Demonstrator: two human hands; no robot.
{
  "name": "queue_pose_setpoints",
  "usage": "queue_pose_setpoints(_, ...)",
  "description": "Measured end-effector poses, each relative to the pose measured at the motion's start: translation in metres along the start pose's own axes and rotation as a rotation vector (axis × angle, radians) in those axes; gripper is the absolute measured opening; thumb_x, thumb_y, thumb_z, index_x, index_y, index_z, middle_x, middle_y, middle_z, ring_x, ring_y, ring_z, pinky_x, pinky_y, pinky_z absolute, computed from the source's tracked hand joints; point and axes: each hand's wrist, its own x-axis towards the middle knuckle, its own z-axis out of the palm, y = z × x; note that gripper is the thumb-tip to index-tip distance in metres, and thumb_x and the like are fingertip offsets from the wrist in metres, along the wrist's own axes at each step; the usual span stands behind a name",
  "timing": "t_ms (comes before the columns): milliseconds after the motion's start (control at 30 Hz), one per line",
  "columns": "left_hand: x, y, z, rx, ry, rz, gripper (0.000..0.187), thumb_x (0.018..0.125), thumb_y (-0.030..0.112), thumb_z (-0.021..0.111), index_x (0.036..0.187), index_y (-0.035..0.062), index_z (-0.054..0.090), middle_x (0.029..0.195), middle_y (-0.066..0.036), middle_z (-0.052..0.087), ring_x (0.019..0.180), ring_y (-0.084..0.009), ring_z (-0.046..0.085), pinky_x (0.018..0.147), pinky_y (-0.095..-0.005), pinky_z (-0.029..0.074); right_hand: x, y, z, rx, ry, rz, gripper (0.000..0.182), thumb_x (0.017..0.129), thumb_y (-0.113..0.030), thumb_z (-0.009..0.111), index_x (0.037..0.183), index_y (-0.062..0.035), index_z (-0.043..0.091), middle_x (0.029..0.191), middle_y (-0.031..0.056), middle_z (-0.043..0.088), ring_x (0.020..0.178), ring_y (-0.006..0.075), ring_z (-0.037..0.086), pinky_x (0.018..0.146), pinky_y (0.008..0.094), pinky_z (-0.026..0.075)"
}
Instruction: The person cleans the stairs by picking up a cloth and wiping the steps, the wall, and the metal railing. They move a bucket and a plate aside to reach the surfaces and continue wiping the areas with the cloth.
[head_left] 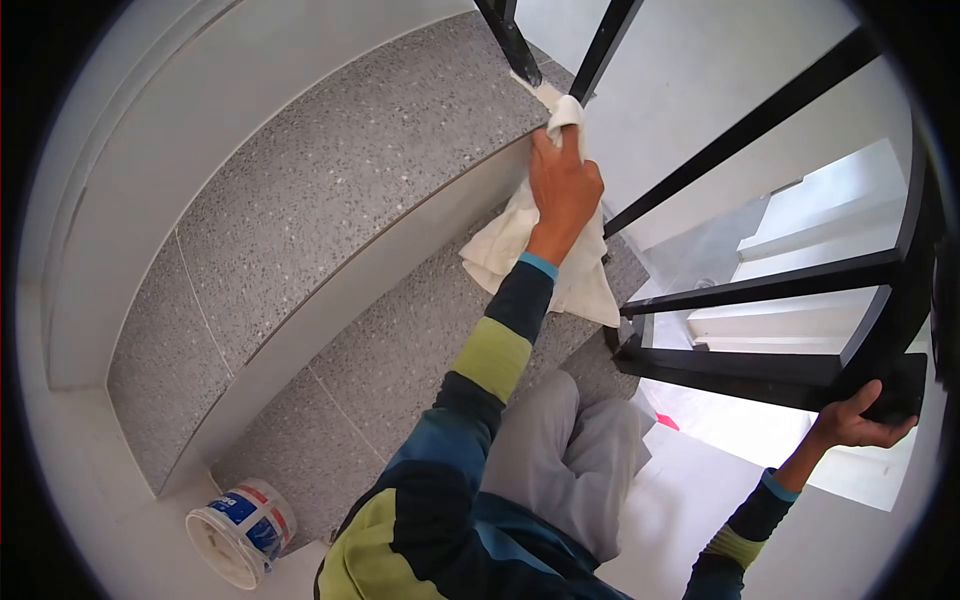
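My left hand [567,190] is closed on a white cloth [585,285], at the outer end of a grey speckled stair tread [340,150]. One end of the cloth sticks up between the fingers by the foot of a black baluster [512,45]; the rest hangs over the tread below. A pale strip lies at that baluster's base. Far to the right, my right hand [862,420] holds the black railing [890,375] from below, its thumb against the metal. Part of its grip is hidden by the railing.
A white bucket [228,530] with a blue and red label leans on the lower step at the bottom left. A curved white wall [130,180] borders the stairs. Black bars slant across the right side, above a drop to lower stairs [790,310]. My bent knees are below centre.
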Motion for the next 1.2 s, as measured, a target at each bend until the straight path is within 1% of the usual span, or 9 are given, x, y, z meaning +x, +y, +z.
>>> queue_pose_setpoints(233,-0.014,-0.009,-0.007,-0.110,-0.092,-0.120,0.051,0.068,0.005,0.050,0.118,-0.0013,0.043,0.097,-0.025,0.045,0.090,-0.0409,0.048,0.079,-0.0454,0.040,-0.001,-0.003,-0.002,-0.015,-0.023,0.012,0.066,0.080,-0.027,0.065,0.128,-0.0017,0.026,0.121,0.0187,0.034,0.103,0.0283,0.049,0.092,0.0341,0.043)
queue_pose_setpoints(367,-0.004,-0.001,-0.008,-0.157,0.016,-0.062,0.053,0.066,0.003,0.052,0.118,-0.0001,0.043,0.093,-0.023,0.044,0.086,-0.0387,0.047,0.074,-0.0447,0.040,-0.002,-0.006,-0.001,0.047,-0.031,0.070,0.068,0.080,-0.027,0.065,0.128,-0.0021,0.025,0.121,0.0187,0.035,0.102,0.0287,0.049,0.091,0.0347,0.044)
queue_pose_setpoints(433,-0.005,0.002,-0.011,-0.138,-0.123,-0.195,0.055,0.068,0.006,0.051,0.122,-0.0008,0.040,0.099,-0.027,0.046,0.092,-0.0425,0.048,0.080,-0.0446,0.040,-0.001,-0.004,-0.003,-0.004,-0.037,0.047,0.068,0.080,-0.027,0.065,0.128,-0.0024,0.025,0.121,0.0187,0.035,0.103,0.0288,0.049,0.091,0.0351,0.044)
queue_pose_setpoints(533,-0.006,0.001,-0.022,-0.211,-0.194,-0.248,0.058,0.069,0.008,0.052,0.124,-0.0004,0.038,0.102,-0.028,0.046,0.093,-0.0434,0.048,0.081,-0.0444,0.041,-0.001,-0.003,-0.003,-0.050,-0.025,0.029,0.068,0.079,-0.027,0.066,0.129,-0.0030,0.025,0.121,0.0187,0.035,0.103,0.0291,0.049,0.091,0.0359,0.044)
queue_pose_setpoints(667,-0.002,0.005,-0.018,-0.241,-0.084,-0.177,0.058,0.068,0.006,0.055,0.123,0.0003,0.038,0.096,-0.026,0.047,0.091,-0.0403,0.050,0.076,-0.0436,0.042,-0.002,-0.009,0.001,0.063,-0.018,0.093,0.067,0.079,-0.026,0.065,0.128,-0.0029,0.027,0.122,0.0186,0.034,0.105,0.0297,0.048,0.092,0.0363,0.043)
queue_pose_setpoints(767,0.000,0.008,-0.023,-0.154,-0.158,-0.220,0.059,0.067,0.006,0.055,0.124,0.0003,0.037,0.096,-0.027,0.047,0.089,-0.0406,0.051,0.076,-0.0443,0.042,-0.001,-0.007,0.000,0.009,-0.014,0.054,0.066,0.079,-0.026,0.065,0.128,-0.0030,0.027,0.123,0.0183,0.034,0.106,0.0295,0.047,0.092,0.0362,0.043)
queue_pose_setpoints(833,-0.003,0.003,-0.031,-0.132,-0.363,-0.315,0.061,0.069,0.011,0.054,0.126,0.0001,0.035,0.101,-0.031,0.048,0.092,-0.0449,0.051,0.081,-0.0463,0.042,0.000,-0.010,-0.001,0.006,-0.014,0.050,0.065,0.079,-0.025,0.065,0.128,-0.0031,0.027,0.123,0.0182,0.034,0.106,0.0293,0.047,0.092,0.0362,0.043)
queue_pose_setpoints(933,-0.002,0.006,-0.034,-0.195,-0.218,-0.258,0.061,0.069,0.011,0.055,0.125,0.0010,0.035,0.100,-0.031,0.049,0.092,-0.0451,0.051,0.080,-0.0466,0.042,0.001,-0.010,0.001,0.007,-0.015,0.052,0.065,0.080,-0.024,0.065,0.128,-0.0033,0.028,0.123,0.0182,0.034,0.107,0.0292,0.047,0.093,0.0359,0.043)
queue_pose_setpoints(1200,-0.006,0.007,-0.028,-0.142,-0.283,-0.295,0.063,0.067,0.008,0.055,0.126,0.0013,0.034,0.099,-0.028,0.048,0.090,-0.0440,0.051,0.078,-0.0458,0.042,0.000,-0.010,-0.002,0.048,-0.052,0.090,0.063,0.083,-0.017,0.061,0.130,-0.0004,0.022,0.126,0.0205,0.030,0.112,0.0303,0.043,0.097,0.0366,0.040)
